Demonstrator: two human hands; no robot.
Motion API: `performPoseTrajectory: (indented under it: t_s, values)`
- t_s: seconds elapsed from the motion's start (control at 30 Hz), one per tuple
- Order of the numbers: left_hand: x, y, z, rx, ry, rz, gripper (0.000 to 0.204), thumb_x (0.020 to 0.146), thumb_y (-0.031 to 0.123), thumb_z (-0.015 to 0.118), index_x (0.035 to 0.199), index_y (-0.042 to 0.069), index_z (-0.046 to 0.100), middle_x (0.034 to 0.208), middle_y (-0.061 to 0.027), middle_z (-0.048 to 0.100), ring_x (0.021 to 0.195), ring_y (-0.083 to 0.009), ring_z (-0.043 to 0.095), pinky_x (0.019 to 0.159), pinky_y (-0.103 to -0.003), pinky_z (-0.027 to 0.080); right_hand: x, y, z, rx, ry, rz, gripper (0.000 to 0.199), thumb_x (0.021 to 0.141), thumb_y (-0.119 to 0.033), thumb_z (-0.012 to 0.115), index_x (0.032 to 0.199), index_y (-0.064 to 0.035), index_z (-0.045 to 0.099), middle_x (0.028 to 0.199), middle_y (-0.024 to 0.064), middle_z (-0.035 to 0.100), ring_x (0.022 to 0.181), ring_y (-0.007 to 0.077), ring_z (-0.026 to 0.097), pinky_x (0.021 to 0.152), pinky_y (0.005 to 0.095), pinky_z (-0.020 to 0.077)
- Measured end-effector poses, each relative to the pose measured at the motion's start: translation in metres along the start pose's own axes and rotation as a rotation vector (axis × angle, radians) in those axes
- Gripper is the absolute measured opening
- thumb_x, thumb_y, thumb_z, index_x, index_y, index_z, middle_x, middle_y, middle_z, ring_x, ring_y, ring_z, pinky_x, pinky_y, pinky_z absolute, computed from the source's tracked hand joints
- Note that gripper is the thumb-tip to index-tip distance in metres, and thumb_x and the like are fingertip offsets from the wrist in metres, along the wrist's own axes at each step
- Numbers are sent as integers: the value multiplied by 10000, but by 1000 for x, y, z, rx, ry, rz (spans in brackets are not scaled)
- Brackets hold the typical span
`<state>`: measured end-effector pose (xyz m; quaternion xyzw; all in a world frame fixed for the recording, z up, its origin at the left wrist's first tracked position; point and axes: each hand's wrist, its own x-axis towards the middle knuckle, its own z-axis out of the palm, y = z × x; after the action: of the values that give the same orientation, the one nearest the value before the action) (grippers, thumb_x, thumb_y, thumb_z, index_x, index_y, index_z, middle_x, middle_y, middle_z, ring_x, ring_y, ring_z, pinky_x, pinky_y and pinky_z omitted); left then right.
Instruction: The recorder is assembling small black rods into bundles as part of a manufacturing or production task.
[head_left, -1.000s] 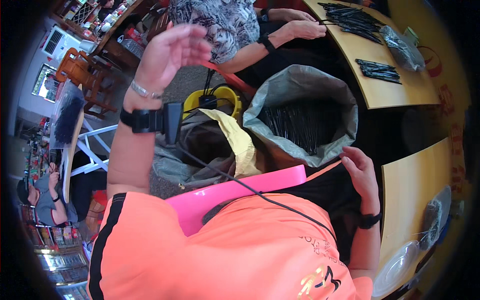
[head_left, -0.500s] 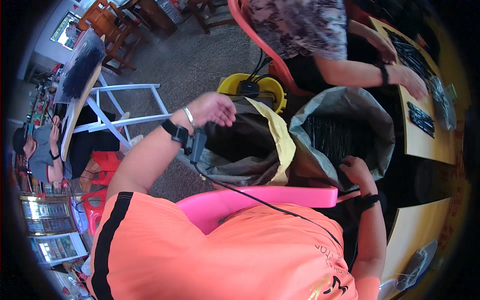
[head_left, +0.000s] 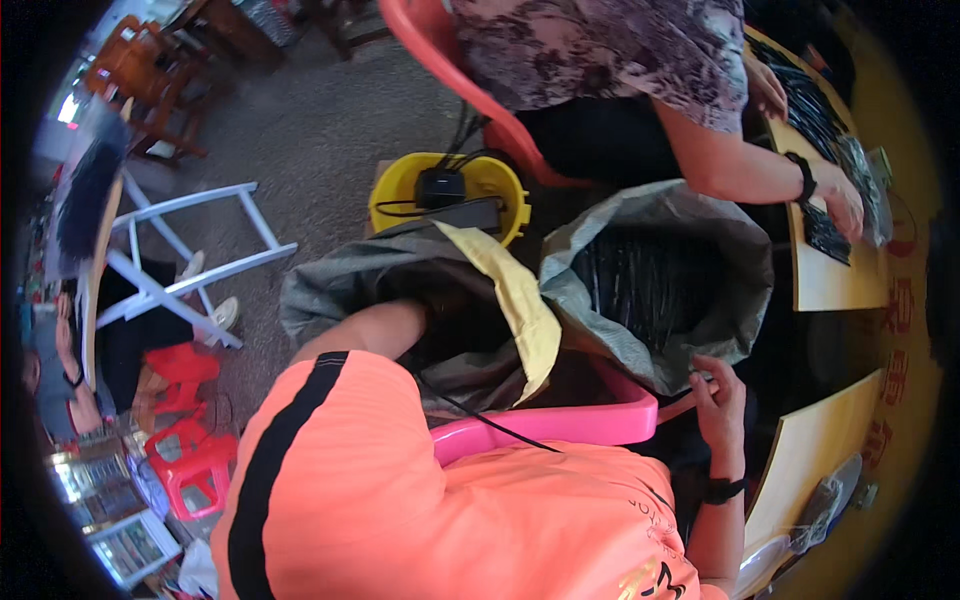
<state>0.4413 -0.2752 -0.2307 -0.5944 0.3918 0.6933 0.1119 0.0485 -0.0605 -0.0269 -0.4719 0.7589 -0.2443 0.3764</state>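
Note:
My left forearm [head_left: 375, 328] reaches into the mouth of a grey woven sack [head_left: 325, 280] with a yellowish flap [head_left: 515, 310]. The left hand is hidden in its dark inside. To the right, a second grey sack [head_left: 580, 245] gapes with many long, thin, glossy black strips [head_left: 645, 280] in it. At this sack's near rim is my right hand [head_left: 718, 400], raised, its fingers curled together. Whether they pinch the rim or something small cannot be made out.
A yellow bucket [head_left: 383, 190] with a black plug-like box and cables stands behind the sacks. A co-worker's hand [head_left: 840, 205] rests over black strips on a wooden board [head_left: 815, 285]. A pink chair [head_left: 545, 428] curves before me. White folding legs [head_left: 165, 290] and red stools [head_left: 190, 465] stand left.
My left hand has gone from above the left sack down into it. The right hand has drawn back from inside the other sack to its near rim. My view has shifted.

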Motion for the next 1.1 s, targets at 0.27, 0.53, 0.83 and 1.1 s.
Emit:
performPoseTrajectory:
  t_s: [0.27, 0.53, 0.83, 1.1]
  values:
    - [80, 76, 39, 128, -186, 64, 308, 860, 254, 522, 1074, 43, 590, 954, -104, 649, 851, -206, 610, 711, -297, 483, 0, 20, 10, -393, 144, -248, 154, 709, -56, 659, 860, -50, 629, 812, 121, 616, 771, 313, 583, 692, 375, 462]
    - [135, 85, 95, 87, -343, 109, 300, 853, 255, 529, 1057, 45, 594, 945, -101, 649, 846, -205, 610, 712, -298, 482, 17, 11, 21, -501, 114, -232, 113, 708, -105, 658, 810, -68, 624, 777, 103, 609, 758, 297, 576, 696, 373, 443]
    - [145, 60, 110, 32, -372, 97, 292, 846, 257, 537, 1039, 47, 599, 935, -97, 649, 841, -204, 609, 713, -299, 480, 20, 10, 26, -549, 126, -213, 99, 694, -73, 649, 784, -48, 614, 750, 100, 602, 739, 299, 566, 677, 371, 438]
    - [141, 39, 108, 26, -355, 71, 285, 839, 259, 544, 1022, 49, 603, 927, -94, 650, 836, -202, 609, 714, -300, 479, 20, 13, 24, -542, 120, -219, 104, 696, -87, 656, 784, -64, 606, 746, 97, 586, 733, 304, 555, 665, 380, 428]
